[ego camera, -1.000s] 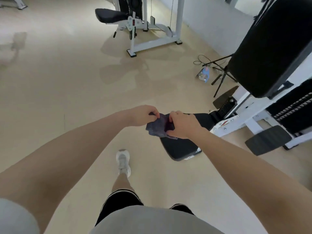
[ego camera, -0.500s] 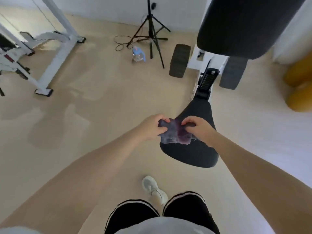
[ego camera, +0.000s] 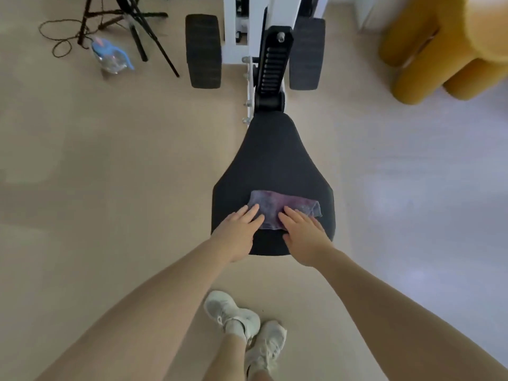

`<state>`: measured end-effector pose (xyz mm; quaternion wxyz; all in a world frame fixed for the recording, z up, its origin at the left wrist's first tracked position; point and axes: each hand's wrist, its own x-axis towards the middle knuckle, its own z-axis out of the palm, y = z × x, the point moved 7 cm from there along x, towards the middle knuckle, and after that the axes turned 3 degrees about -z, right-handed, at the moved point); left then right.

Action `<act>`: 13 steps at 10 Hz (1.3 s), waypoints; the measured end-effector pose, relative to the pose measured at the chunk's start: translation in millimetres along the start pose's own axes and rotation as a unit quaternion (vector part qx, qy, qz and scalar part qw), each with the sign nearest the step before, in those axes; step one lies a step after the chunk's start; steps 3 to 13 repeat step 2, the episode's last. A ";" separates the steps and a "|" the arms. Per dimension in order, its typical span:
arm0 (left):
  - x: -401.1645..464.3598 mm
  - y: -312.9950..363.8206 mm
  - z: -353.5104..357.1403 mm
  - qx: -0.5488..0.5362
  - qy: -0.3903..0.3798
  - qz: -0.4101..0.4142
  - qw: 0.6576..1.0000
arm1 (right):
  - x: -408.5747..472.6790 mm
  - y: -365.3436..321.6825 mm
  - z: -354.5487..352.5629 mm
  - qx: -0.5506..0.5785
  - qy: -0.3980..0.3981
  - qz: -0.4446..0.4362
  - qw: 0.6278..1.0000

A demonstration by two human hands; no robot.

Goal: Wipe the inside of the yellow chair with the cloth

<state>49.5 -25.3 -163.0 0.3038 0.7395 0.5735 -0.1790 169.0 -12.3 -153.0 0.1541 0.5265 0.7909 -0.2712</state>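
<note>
A purple-grey cloth (ego camera: pixel 286 207) lies spread flat on the black padded seat (ego camera: pixel 272 160) of a gym machine in front of me. My left hand (ego camera: pixel 239 229) rests with straight fingers on the cloth's left end. My right hand (ego camera: pixel 302 232) lies flat on its near right part. Both hands press down and neither grips it. The yellow chair (ego camera: pixel 445 45) stands at the upper right, well apart from my hands; only its fuzzy rounded legs and part of its body show.
The white machine frame (ego camera: pixel 236 23) with two black foot pads (ego camera: pixel 203 50) stands beyond the seat. A black tripod (ego camera: pixel 143 28), a loose cable and a blue-capped bottle (ego camera: pixel 110 56) lie on the floor at upper left. My two white shoes (ego camera: pixel 247 325) are below the seat.
Both hands held the bunched cloth in the air above the seat; now the cloth lies flat on the seat under open hands. The view has swung toward the machine and the yellow chair.
</note>
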 end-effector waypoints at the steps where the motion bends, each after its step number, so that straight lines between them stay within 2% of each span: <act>1: 5.3 -0.3 5.4 0.030 -0.012 -0.013 0.999 | 2.8 0.4 -0.7 0.022 -0.019 -0.020 0.999; 2: -12.4 7.3 -27.0 0.016 0.000 -0.005 1.000 | -8.6 4.3 -39.0 0.070 -0.001 -0.001 0.998; 13: -12.4 7.3 -27.0 0.016 0.000 -0.005 1.000 | -8.6 4.3 -39.0 0.070 -0.001 -0.001 0.998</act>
